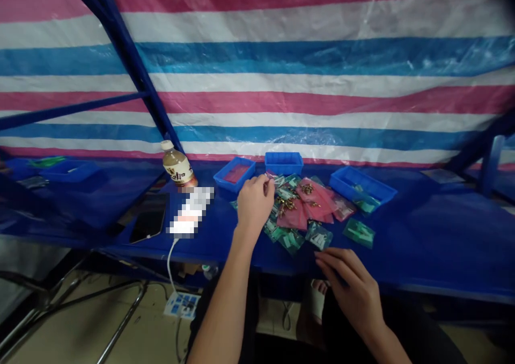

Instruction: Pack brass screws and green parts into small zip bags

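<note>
My left hand point(255, 204) is at the left side of a heap of small packets, its fingers curled; what they hold, if anything, is hidden. My right hand point(354, 286) hovers by the table's front edge, fingers stretched out and slightly apart, with nothing visible in it. The heap has pink bags point(293, 216) with small brass-coloured parts on top, and green-tinted clear packets point(290, 240) around them. A clear packet with white pieces point(319, 236) lies just beyond my right fingertips. One green packet point(359, 232) rests apart to the right.
Behind the heap stand blue bins: one with pink bags point(234, 174), a middle one point(284, 163), and a right one point(362, 190) with green packets. A drink bottle point(178, 166), a phone point(148, 223) and a blurred white item with a cable point(191, 214) are on the left.
</note>
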Tool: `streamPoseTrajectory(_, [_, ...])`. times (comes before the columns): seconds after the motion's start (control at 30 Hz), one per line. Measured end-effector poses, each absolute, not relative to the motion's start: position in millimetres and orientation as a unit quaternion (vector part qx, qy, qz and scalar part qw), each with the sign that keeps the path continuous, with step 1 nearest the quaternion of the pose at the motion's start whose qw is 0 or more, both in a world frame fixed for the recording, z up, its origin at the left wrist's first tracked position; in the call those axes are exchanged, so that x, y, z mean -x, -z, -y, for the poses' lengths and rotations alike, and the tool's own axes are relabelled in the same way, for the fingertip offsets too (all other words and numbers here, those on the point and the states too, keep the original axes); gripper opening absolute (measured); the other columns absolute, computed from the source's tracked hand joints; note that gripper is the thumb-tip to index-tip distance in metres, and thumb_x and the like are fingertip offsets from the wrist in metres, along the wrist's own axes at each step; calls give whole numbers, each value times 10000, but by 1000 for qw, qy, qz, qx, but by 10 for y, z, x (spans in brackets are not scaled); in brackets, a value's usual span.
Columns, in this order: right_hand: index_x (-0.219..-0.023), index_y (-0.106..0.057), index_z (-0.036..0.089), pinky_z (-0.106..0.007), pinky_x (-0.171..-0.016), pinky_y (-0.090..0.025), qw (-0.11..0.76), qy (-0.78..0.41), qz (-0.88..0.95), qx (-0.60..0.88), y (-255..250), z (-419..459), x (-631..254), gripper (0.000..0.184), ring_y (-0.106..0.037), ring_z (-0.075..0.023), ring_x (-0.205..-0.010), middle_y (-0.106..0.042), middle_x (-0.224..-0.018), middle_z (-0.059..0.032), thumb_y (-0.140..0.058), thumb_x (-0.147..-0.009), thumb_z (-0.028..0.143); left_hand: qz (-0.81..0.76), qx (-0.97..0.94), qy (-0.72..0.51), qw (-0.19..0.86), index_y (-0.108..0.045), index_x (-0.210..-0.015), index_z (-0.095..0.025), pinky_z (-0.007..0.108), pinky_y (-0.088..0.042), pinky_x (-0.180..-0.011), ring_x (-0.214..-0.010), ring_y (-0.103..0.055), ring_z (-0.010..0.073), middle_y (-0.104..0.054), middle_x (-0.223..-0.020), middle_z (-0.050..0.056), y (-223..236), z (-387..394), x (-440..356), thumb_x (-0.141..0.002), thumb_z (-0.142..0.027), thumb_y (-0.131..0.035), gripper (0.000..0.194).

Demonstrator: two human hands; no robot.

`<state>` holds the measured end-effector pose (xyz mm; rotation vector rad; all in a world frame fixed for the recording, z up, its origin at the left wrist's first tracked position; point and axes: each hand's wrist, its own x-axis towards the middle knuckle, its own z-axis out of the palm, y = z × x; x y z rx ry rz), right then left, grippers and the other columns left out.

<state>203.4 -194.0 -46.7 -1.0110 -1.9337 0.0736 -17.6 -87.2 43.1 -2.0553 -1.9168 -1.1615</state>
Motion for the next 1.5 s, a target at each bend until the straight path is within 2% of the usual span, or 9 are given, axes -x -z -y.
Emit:
streamPoseTrajectory(0.2, [-1166,-620,181,-458,-811,-498,285,92,848,438,227,1710,-1641,327,-574,-304,-973,-620,-1105,-149,-650,-872,322,671,591,447,12,-648,-884,-191,277,-368,-653,-710,-602,188,-674,-772,50,-289,949,395,-956,-339,-446,261])
streamPoseTrajectory(0.37, [-940,-650,149,-412,-748,-496,141,163,910,355,48,1546,-1500,104,-604,-273,-868,-650,-910,-115,-599,-852,126,662,577,475,-52,-667,-887,-201,257,-348,-614,-613,-580,157,-671,-702,24,-249,953,417,-941,-380,-472,270])
streamPoseTrajectory(0.43, [-798,-626,162,-378,-700,-489,126,165,925,318,-41,1497,-1511,137,-603,-240,-777,-630,-791,-77,-554,-836,52,660,566,489,-71,-670,-866,-198,248,-347,-607,-598,-569,149,-651,-661,13,-264,942,423,-936,-392,-477,283])
streamPoseTrajectory(0.53, [-768,-628,174,-336,-655,-481,176,83,930,312,-256,1370,-1583,177,-601,-202,-704,-629,-727,-46,-524,-849,57,641,561,511,-119,-672,-825,-188,234,-348,-591,-580,-544,134,-621,-626,-1,-296,936,423,-925,-430,-492,317])
streamPoseTrajectory(0.7, [-1002,-687,219,-273,-620,-494,334,-200,812,434,-576,1012,-1753,156,-640,-164,-695,-713,-844,-33,-588,-891,267,533,553,553,-323,-703,-887,-160,224,-388,-549,-632,-586,152,-663,-708,28,-353,981,320,-926,-536,-445,457])
streamPoseTrajectory(0.93, [-918,-652,175,-249,-561,-486,465,-464,609,445,-297,864,-1837,255,-605,-140,-605,-665,-719,-20,-644,-863,424,411,588,459,-525,-701,-1069,-158,276,-498,-714,-824,-660,208,-725,-948,83,-264,1005,39,-813,-435,-681,378])
streamPoseTrajectory(1.17, [-1087,-656,182,-227,-430,-440,408,-521,623,418,-241,890,-2053,347,-564,-124,-445,-656,-622,-4,-574,-904,465,467,604,468,-445,-753,-936,-177,292,-510,-691,-797,-664,211,-735,-904,77,-95,970,-156,-804,-361,-704,232])
streamPoseTrajectory(1.37, [-851,-739,176,-301,-666,-576,415,-583,629,305,-274,861,-2145,307,-657,-153,-729,-667,-1005,-69,-590,-897,440,429,669,557,-241,-764,-719,-233,344,-505,-783,-928,-624,226,-703,-1086,79,-108,971,-197,-802,-187,-667,136])
streamPoseTrajectory(1.5, [-938,-737,205,-263,-664,-557,385,-616,625,285,-237,876,-2124,181,-630,-114,-702,-652,-979,-35,-690,-839,349,426,658,572,-242,-742,-698,-221,329,-507,-769,-910,-618,212,-694,-1079,76,-71,980,-240,-789,-160,-677,128])
